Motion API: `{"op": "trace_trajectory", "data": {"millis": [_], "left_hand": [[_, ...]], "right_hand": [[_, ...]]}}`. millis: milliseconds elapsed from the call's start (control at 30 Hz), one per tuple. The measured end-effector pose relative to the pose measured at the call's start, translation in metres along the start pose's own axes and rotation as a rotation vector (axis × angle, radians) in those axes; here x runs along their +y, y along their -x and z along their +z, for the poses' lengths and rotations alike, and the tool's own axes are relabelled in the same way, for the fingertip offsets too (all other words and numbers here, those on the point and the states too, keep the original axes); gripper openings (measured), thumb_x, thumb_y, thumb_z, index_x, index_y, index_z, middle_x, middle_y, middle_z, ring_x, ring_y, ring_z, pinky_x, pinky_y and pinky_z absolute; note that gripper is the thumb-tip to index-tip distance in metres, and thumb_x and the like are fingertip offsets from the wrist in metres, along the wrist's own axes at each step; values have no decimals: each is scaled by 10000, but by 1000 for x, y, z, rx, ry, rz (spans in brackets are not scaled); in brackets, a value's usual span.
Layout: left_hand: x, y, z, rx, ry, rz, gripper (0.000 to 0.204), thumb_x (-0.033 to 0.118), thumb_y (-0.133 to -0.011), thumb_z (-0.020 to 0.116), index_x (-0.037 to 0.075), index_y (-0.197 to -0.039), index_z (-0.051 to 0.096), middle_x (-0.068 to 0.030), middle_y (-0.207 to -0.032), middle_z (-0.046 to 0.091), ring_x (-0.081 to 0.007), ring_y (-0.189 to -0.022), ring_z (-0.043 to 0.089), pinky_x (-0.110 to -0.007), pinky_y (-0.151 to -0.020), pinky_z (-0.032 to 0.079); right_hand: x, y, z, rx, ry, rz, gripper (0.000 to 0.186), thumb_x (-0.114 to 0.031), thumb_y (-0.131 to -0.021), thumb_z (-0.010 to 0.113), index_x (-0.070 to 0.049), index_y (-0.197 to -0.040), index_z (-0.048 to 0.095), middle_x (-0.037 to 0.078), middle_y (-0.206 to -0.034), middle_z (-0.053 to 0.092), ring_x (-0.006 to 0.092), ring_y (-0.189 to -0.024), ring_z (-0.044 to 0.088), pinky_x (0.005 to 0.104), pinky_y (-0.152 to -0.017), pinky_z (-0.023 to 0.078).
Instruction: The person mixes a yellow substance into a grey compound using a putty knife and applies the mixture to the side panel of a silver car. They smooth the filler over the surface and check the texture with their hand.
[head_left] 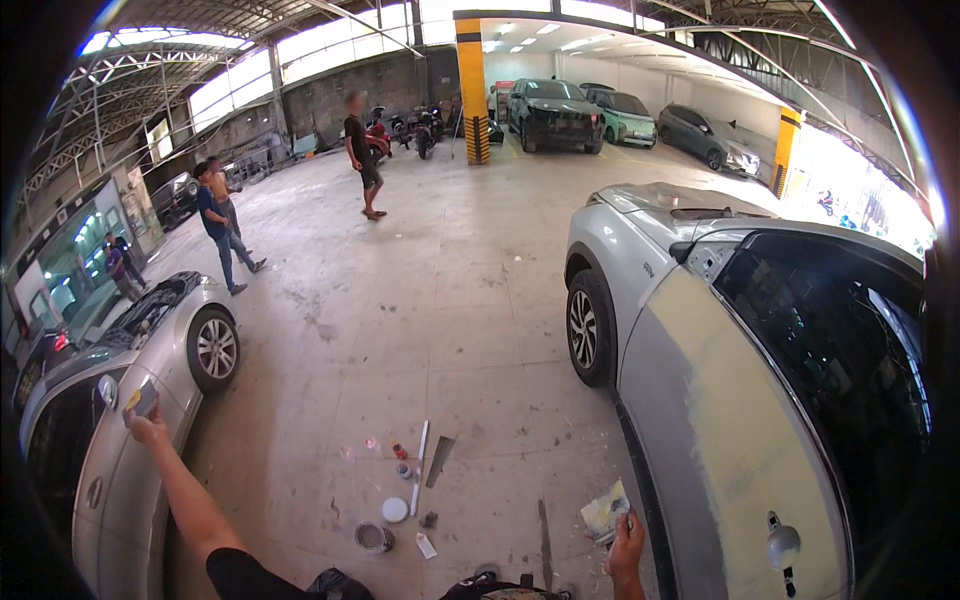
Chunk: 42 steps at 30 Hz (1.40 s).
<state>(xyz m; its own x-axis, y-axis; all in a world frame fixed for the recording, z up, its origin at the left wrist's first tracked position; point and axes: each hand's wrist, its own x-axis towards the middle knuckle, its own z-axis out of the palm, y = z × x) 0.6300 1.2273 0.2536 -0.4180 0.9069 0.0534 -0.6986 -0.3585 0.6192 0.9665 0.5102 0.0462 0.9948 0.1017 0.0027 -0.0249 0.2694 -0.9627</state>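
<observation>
My left hand (148,426) is raised at the left, gripping a small flat grey tool (140,398) with yellow smears, beside the silver car (120,480). My right hand (626,550) holds a pale, putty-smeared flat piece (606,510) near a silver SUV (655,370), whose door has a broad cream patch (715,400) around the handle (783,545). On the floor between the vehicles sit an open grey can (374,538), a white lid (395,509), small red (399,450) and grey (403,470) containers, a long white strip (420,465) and a dark strip (440,455).
Several people (357,150) stand or walk at the left and centre back. Motorbikes (424,135) line the back wall. A lit bay with parked cars (555,115) lies behind yellow-and-black pillars (473,90). A glazed booth (75,270) is at the far left.
</observation>
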Motion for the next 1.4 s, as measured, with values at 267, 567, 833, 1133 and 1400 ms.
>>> {"op": "trace_trajectory", "data": {"millis": [267, 567, 833, 1133, 1400], "left_hand": [[5, 48, 12, -67, -62, -64, 410, 227, -951, 292, -41, -1243, 398, -209, -1169, 513, -406, -1013, 560, -511, -799, 544], [-88, 365, 56, -793, -21, -530, 354, 184, -876, 498, -10, -1172, 501, -142, -1076, 586, -279, -984, 578, -415, -858, 476], [-88, 593, 22, -1030, 143, -853, 327, 79, -872, 508, -10, -1187, 502, -92, -1041, 604, -204, -947, 596, -334, -819, 498], [-85, 601, 6, -1714, -353, -463, 444, 77, -891, 454, -39, -1314, 381, -162, -1002, 616, -171, -900, 587, -275, -812, 450], [-86, 603, 8, -1956, -582, -510, 359, 97, -885, 486, -26, -1221, 459, -117, -933, 613, -202, -819, 606, -306, -731, 484]], "right_hand": [[-27, -37, -37, -86, 65, -28, 258, -139, -938, 460, 66, -1080, 527, 106, -979, 563, 160, -790, 562, 339, -676, 542], [-70, -75, -1, -255, -315, -1, 297, -149, -943, 416, 47, -1162, 459, 163, -1050, 570, 310, -891, 624, 498, -675, 564], [-124, -71, 77, -506, -595, 89, 333, -166, -909, 467, -3, -1196, 425, 157, -1033, 571, 294, -822, 647, 443, -549, 587], [-118, -83, 73, -430, -583, 100, 288, -136, -898, 474, 13, -1141, 430, 163, -980, 582, 277, -730, 656, 411, -482, 580], [-125, -83, 58, -522, -512, 72, 319, -92, -878, 482, -6, -1183, 439, 163, -1016, 591, 292, -840, 645, 428, -609, 580]]}}
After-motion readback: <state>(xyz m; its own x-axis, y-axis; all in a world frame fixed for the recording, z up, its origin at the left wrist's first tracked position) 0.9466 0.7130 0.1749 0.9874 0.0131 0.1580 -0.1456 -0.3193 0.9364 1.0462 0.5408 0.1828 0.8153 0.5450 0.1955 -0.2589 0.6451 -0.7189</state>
